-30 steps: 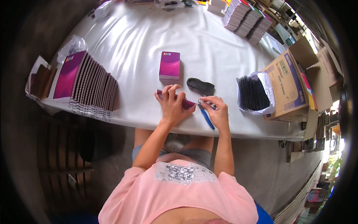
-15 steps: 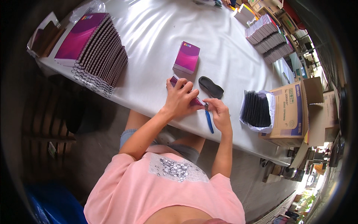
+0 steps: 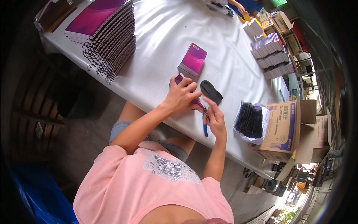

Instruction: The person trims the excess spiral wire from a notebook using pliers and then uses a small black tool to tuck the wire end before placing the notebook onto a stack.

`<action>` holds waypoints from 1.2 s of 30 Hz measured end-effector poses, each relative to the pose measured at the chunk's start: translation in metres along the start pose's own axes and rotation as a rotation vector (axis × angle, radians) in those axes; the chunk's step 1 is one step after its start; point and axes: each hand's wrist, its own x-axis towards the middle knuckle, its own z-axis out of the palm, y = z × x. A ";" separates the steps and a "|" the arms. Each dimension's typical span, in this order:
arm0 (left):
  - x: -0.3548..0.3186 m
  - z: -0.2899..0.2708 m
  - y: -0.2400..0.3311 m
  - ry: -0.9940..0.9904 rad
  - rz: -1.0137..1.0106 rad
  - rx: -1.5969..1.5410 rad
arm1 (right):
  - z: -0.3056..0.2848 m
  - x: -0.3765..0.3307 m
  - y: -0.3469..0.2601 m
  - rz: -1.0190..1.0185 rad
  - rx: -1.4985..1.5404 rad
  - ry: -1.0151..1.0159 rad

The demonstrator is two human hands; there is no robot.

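Note:
My left hand (image 3: 181,98) presses down on a small magenta booklet (image 3: 180,79) lying at the near edge of the white table (image 3: 164,41). My right hand (image 3: 214,118) grips a blue-handled tool (image 3: 205,128) and works at the booklet's right end, close to the left fingers. A black oval object (image 3: 211,92) lies just beyond my right hand. A second magenta booklet (image 3: 193,59) rests flat a little farther out.
A long stack of spiral-bound magenta notebooks (image 3: 106,33) sits at the left. Black spiral coils (image 3: 249,120) lie in a white bag beside an open cardboard box (image 3: 283,125). Stacks of booklets (image 3: 271,56) stand at the far right. Another person's hand (image 3: 238,7) shows at the far edge.
The view has swung and moved closer, so the table now runs diagonally. My two hands have stayed together on the small booklet at the table's edge.

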 end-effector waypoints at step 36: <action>-0.011 -0.045 -0.031 -0.037 0.058 -0.237 | 0.004 0.051 0.002 -0.187 -0.091 0.076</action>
